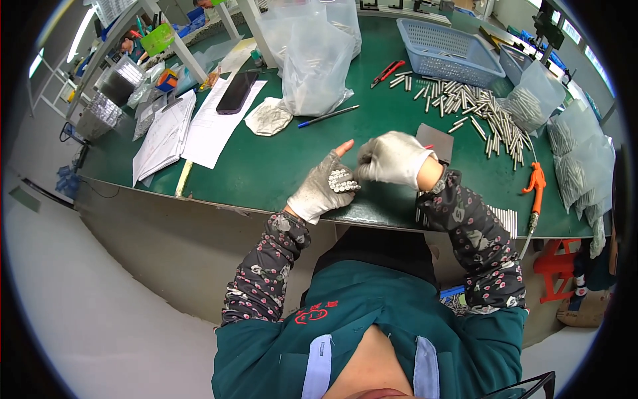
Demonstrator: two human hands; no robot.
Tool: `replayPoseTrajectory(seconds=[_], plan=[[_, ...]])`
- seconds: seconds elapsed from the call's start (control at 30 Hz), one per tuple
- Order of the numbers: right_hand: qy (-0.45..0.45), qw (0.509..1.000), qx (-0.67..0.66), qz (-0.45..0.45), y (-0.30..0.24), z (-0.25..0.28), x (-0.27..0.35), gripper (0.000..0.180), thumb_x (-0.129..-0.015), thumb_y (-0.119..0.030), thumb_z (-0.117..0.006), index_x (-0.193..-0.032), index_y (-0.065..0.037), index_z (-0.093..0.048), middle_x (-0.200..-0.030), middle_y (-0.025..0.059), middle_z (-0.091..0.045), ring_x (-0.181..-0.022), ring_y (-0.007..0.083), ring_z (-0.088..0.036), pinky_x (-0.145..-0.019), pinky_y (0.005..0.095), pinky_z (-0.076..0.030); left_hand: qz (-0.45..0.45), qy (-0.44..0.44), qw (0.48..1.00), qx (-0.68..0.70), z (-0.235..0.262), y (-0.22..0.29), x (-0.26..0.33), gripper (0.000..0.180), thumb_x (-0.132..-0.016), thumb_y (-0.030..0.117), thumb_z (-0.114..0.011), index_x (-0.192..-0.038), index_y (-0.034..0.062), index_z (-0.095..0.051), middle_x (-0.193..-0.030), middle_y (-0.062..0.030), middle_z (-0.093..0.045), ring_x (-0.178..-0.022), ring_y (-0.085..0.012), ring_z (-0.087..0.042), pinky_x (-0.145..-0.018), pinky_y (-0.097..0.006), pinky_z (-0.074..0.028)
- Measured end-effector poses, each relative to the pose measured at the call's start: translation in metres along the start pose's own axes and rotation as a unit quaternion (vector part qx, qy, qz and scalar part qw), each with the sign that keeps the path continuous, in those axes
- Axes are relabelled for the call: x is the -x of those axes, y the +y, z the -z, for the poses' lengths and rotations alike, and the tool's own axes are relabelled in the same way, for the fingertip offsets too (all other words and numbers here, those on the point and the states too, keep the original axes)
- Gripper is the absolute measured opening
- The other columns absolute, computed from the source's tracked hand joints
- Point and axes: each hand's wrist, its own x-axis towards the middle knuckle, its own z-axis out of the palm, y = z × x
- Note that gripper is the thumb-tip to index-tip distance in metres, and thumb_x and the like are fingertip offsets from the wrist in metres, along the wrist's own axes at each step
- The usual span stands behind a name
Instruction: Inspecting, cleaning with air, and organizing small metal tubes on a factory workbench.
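Note:
My left hand (314,191), in a worn whitish-grey glove, cups a bundle of short metal pins (341,180) with their round ends facing up. Its thumb points up and away from the bundle. Right beside it, my right hand (392,158) is closed in a white glove, fingers curled toward the pins; whatever is in them is hidden. Both hands are over the near edge of the green table (266,179). Partly behind my right wrist lies a flat grey plate (436,141). More pins stand in a row (506,221) at the table edge by my right forearm.
Loose pins (482,110) are heaped at right, before a blue basket (452,50). Bagged pins (577,153) and an orange air gun (535,183) are farther right. A red cutter (387,73), pen (329,116), white cloth (268,117), phone (237,92) and papers (166,136) lie around.

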Motion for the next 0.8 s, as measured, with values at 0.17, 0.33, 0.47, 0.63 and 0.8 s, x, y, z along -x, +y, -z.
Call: replayPoseTrajectory(seconds=[0.17,0.33,0.47,0.63,0.8], plan=[[0.069,0.997,-0.033,-0.013,0.002,0.005,0.002,0.027,-0.072,-0.032,-0.066,-0.079,-0.006,-0.067,-0.071,0.0142,-0.063,-0.064,0.0290,-0.061,-0.061,0.0350,-0.048,-0.025,-0.008,0.999,-0.020,0.002,-0.006,-0.001,0.095,-0.061,-0.009,-0.066,-0.142,0.0117,-0.021,-0.081,-0.0005,-0.056,-0.076,-0.0090,-0.054,-0.074,-0.022,-0.044],[0.073,0.996,-0.046,-0.034,0.018,-0.006,-0.004,0.028,-0.073,-0.034,-0.063,-0.079,-0.006,-0.067,-0.069,0.0145,-0.063,-0.065,0.0279,-0.062,-0.061,0.0348,-0.048,-0.022,-0.006,1.000,-0.015,-0.001,0.000,-0.001,0.102,-0.060,-0.009,-0.066,-0.144,0.0147,-0.012,-0.082,-0.0005,-0.057,-0.074,-0.0079,-0.053,-0.072,-0.021,-0.043],[0.067,0.995,-0.054,-0.056,0.020,0.013,-0.005,0.025,-0.074,-0.031,-0.064,-0.078,-0.006,-0.067,-0.070,0.0130,-0.064,-0.065,0.0256,-0.062,-0.061,0.0334,-0.048,-0.018,0.000,1.000,-0.023,0.001,-0.003,-0.002,0.105,-0.059,-0.010,-0.066,-0.144,0.0158,-0.010,-0.082,-0.0006,-0.057,-0.074,-0.0072,-0.053,-0.072,-0.021,-0.043],[0.060,0.997,-0.029,-0.028,0.010,-0.003,-0.006,0.026,-0.074,-0.031,-0.063,-0.078,-0.006,-0.066,-0.069,0.0134,-0.063,-0.065,0.0282,-0.061,-0.062,0.0350,-0.048,-0.007,0.019,1.000,0.004,0.000,0.000,-0.001,0.106,-0.059,-0.012,-0.066,-0.144,0.0170,-0.009,-0.082,-0.0003,-0.057,-0.073,-0.0072,-0.053,-0.073,-0.021,-0.044],[0.103,0.983,0.029,-0.148,0.025,0.007,-0.004,0.026,-0.075,-0.030,-0.059,-0.081,-0.006,-0.066,-0.073,0.0146,-0.064,-0.072,0.0309,-0.062,-0.067,0.0381,-0.048,-0.004,0.024,1.000,-0.001,0.000,0.000,-0.001,0.108,-0.058,-0.011,-0.067,-0.144,0.0175,-0.009,-0.083,0.0008,-0.058,-0.076,-0.0070,-0.052,-0.075,-0.020,-0.043]])
